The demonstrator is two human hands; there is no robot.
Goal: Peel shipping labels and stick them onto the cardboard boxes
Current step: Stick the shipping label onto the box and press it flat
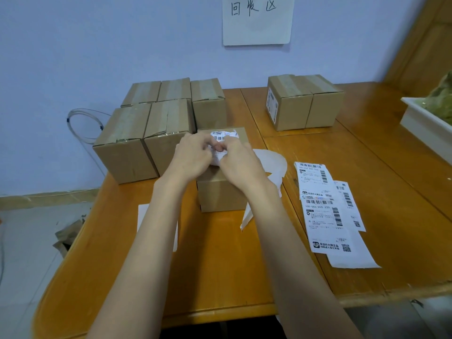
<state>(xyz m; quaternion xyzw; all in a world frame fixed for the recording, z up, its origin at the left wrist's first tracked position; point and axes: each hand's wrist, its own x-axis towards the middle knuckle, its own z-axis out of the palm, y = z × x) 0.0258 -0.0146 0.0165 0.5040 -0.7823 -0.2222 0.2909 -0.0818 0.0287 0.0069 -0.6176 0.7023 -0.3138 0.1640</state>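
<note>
A cardboard box (221, 195) stands at the table's middle in front of me. Above its top, my left hand (193, 156) and my right hand (241, 162) both pinch a crumpled white shipping label (223, 136) with a barcode. White backing paper (269, 160) curls out from under my right hand to the right of the box. Several unpeeled shipping labels (325, 211) lie flat on the table to the right.
Several taped boxes (156, 123) stand in a group at the back left. Two boxes (300, 101), one with a label on its side, stand at the back right. A white tray (425, 128) sits at the right edge. A blank sheet (144, 216) lies under my left forearm.
</note>
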